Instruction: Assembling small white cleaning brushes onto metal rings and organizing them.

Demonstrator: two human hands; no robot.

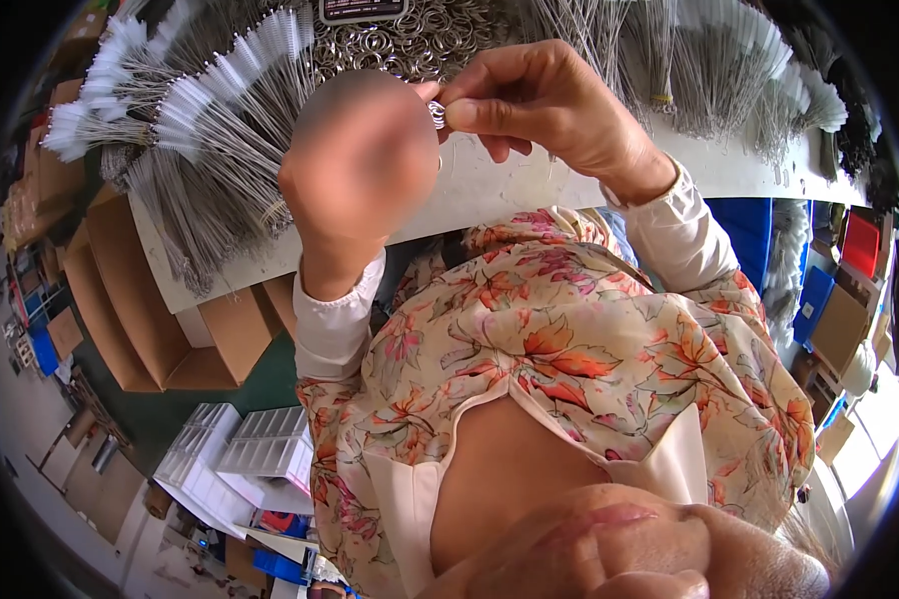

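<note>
My right hand (559, 110) is closed in a pinch, thumb against forefinger, on small shiny metal rings (437, 114). Close against it on the left is my left hand (365, 160), raised above the table edge. A blur covers most of that hand; it looks curled, with a fingertip showing beside the rings, and what it holds is hidden. Behind both hands lies a heap of loose metal rings (370, 42). Bundles of thin wire-handled brushes (235, 95) with white bristles fan out to the left, beside my left hand.
More wire brushes (724, 75) lie at the right on the pale table (529, 190). A dark rectangular object (362, 10) rests at the back of the ring heap. Open cardboard boxes (135, 290) stand below the table's left end, and white plastic racks (260, 444) stand on the floor.
</note>
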